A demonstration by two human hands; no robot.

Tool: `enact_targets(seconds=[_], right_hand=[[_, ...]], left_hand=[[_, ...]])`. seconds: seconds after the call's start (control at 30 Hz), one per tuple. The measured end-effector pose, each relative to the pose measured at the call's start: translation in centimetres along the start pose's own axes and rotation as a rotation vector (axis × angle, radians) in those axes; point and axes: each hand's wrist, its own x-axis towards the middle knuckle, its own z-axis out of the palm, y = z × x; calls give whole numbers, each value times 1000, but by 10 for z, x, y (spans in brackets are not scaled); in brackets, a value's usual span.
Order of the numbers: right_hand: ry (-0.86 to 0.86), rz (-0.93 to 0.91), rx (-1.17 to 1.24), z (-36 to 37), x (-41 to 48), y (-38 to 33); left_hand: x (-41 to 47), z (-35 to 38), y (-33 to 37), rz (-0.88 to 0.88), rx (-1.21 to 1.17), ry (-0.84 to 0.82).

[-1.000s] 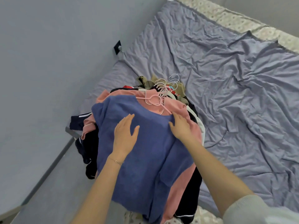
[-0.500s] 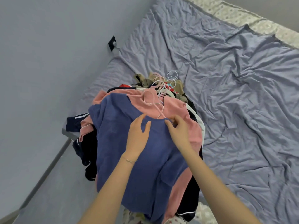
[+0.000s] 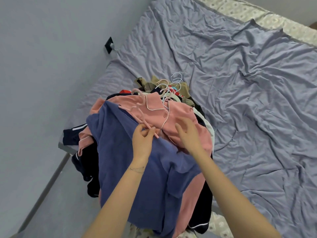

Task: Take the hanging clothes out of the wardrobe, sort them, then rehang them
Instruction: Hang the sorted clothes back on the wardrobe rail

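Note:
A pile of clothes on hangers lies at the bed's near left corner. A blue garment (image 3: 137, 169) is on top, over a pink pyjama shirt (image 3: 181, 117) with white piping. My left hand (image 3: 143, 141) pinches the lower end of a pink hanger (image 3: 140, 107) that lies across both garments. My right hand (image 3: 187, 134) rests with relaxed, spread fingers on the pink shirt just right of that. Several hanger hooks (image 3: 171, 86) stick out at the pile's far end. Dark garments (image 3: 85, 162) hang off the left side.
A wrinkled lavender sheet (image 3: 240, 100) covers the bed, stretching right and away from the pile. A patterned mattress edge (image 3: 257, 18) runs along the far side. A wall with a black socket and plug (image 3: 109, 45) stands on the left, the floor below it.
My left hand slid up from lying flat on the blue garment and took hold of the pink hanger's end. My right hand shifted slightly onto the pink shirt.

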Motion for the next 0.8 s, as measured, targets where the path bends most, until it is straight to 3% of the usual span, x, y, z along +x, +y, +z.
enact_targets(seconds=[0.23, 0.33, 0.53, 0.8], right_hand=[[-115, 123, -472, -6, 51, 43], [-176, 187, -468, -2, 51, 50], [-126, 272, -536, 2, 51, 52], [-118, 272, -354, -5, 29, 37]], left_hand=[[-2, -4, -16, 3, 8, -19], [-1, -4, -17, 2, 1, -19], [-1, -10, -19, 24, -10, -27], [-12, -21, -18, 28, -59, -1]])
